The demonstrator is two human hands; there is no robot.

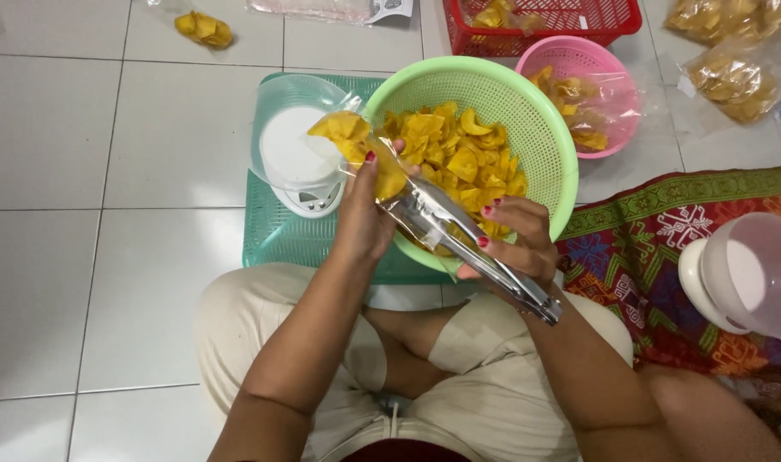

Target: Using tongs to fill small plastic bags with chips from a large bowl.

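Note:
My left hand (362, 214) grips a clear plastic bag (356, 141) partly filled with yellow chips, held over the edge of a white kitchen scale (294, 162). My right hand (514, 235) holds metal tongs (472, 244) whose tips point into the mouth of the bag. Behind the hands sits a green perforated colander (527, 111) full of yellow chips (454, 158). Both hands hover above a teal plastic tray (275, 235) on the tiled floor.
A pink colander (608, 73) with bagged chips and a red basket (596, 21) stand behind. Filled chip bags (737, 77) lie at the top right, one small bag (204, 28) at top left. A second scale (741, 274) rests on a patterned mat (656, 231).

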